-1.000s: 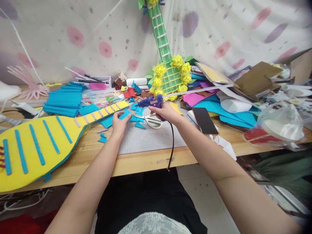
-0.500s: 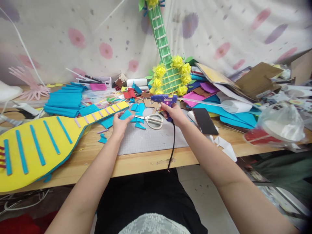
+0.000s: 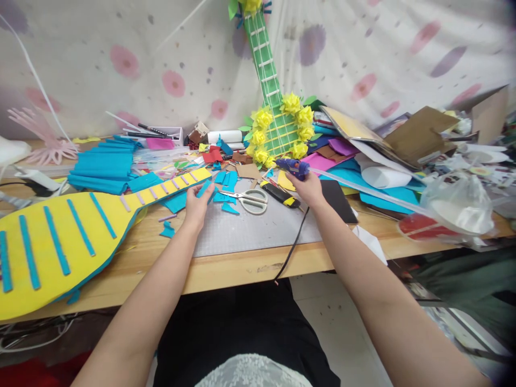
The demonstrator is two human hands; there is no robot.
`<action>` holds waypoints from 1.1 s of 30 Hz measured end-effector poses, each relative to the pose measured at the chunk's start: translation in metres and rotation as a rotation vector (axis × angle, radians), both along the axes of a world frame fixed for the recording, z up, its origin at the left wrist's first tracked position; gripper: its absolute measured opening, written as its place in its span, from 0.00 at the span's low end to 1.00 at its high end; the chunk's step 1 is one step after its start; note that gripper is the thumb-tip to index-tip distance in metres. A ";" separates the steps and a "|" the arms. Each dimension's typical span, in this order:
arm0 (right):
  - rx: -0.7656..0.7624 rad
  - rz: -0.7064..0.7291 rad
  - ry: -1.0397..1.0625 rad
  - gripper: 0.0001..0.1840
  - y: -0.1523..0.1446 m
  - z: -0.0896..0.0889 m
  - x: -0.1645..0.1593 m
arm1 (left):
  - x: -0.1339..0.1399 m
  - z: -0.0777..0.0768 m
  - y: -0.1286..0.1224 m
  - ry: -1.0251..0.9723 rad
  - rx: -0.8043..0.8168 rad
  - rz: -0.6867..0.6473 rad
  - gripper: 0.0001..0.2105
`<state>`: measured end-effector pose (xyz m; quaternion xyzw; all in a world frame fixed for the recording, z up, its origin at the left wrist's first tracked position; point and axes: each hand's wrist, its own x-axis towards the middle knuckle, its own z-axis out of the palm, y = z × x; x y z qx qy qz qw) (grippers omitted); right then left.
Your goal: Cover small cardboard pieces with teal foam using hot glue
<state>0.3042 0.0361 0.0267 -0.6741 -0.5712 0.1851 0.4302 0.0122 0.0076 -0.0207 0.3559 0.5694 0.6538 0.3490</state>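
Near mid-frame, your left hand (image 3: 196,208) pinches a small blue piece (image 3: 206,190); your right hand (image 3: 308,189), apart from it right of centre, is wrapped around a blue glue gun (image 3: 293,168), clear stick (image 3: 363,187) trailing right. Between your hands: scissors (image 3: 253,202), yellow-black cutter (image 3: 281,194), on grey mat (image 3: 226,236). Yellow guitar-shaped cutout (image 3: 75,247) fills lower left, neck ending just beside your left hand. Green guitar shape (image 3: 265,70) with yellow flowers, top centre. Dark phone (image 3: 341,203) partly behind your right wrist.
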 end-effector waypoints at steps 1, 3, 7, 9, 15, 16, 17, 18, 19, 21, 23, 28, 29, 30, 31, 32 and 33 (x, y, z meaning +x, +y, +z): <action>0.002 -0.061 -0.046 0.25 0.002 -0.007 0.010 | 0.001 0.002 -0.001 -0.018 -0.016 -0.010 0.22; -0.030 -0.104 -0.080 0.26 0.005 -0.019 0.025 | 0.002 0.005 -0.001 -0.063 -0.040 -0.037 0.23; -0.135 -0.098 -0.140 0.26 0.006 -0.033 0.035 | 0.004 0.008 -0.003 -0.069 -0.049 -0.043 0.22; -0.182 -0.121 -0.195 0.26 0.005 -0.034 0.033 | 0.003 0.008 -0.004 -0.024 -0.050 -0.041 0.22; -0.214 -0.142 -0.274 0.28 0.001 -0.033 0.029 | -0.001 -0.001 -0.002 0.109 -0.025 -0.045 0.24; -0.184 -0.150 -0.282 0.29 -0.002 -0.034 0.029 | -0.002 -0.003 -0.002 0.127 -0.015 -0.037 0.24; -0.141 -0.162 -0.301 0.30 -0.006 -0.035 0.029 | -0.002 -0.005 -0.001 0.147 -0.003 -0.029 0.25; -0.089 -0.178 -0.331 0.31 -0.011 -0.037 0.029 | -0.003 -0.006 -0.001 0.168 0.008 -0.022 0.25; -0.032 -0.198 -0.370 0.30 -0.016 -0.038 0.029 | -0.003 -0.007 0.000 0.188 0.017 -0.017 0.25; 0.076 -0.231 -0.449 0.28 -0.029 -0.037 0.026 | -0.004 -0.009 0.000 0.223 0.026 -0.009 0.26; 0.124 -0.228 -0.502 0.22 -0.040 -0.032 0.018 | -0.003 -0.010 0.001 0.251 0.024 -0.002 0.26; -0.050 0.140 -0.265 0.13 -0.043 -0.006 -0.034 | -0.003 -0.010 0.002 0.295 0.027 -0.011 0.23; -0.096 0.250 -0.152 0.13 -0.039 -0.003 -0.051 | -0.003 -0.010 0.002 0.305 0.028 -0.016 0.23; -0.116 0.349 -0.045 0.12 -0.033 -0.002 -0.068 | -0.003 -0.010 0.001 0.318 0.031 -0.021 0.22; -0.129 0.436 0.062 0.12 -0.027 -0.001 -0.086 | -0.003 -0.009 0.001 0.334 0.036 -0.028 0.21; -0.166 0.504 0.177 0.12 -0.021 -0.002 -0.104 | -0.003 -0.009 0.000 0.349 0.040 -0.035 0.21; -0.211 0.541 0.281 0.12 -0.015 -0.003 -0.121 | -0.003 -0.009 -0.001 0.359 0.043 -0.039 0.21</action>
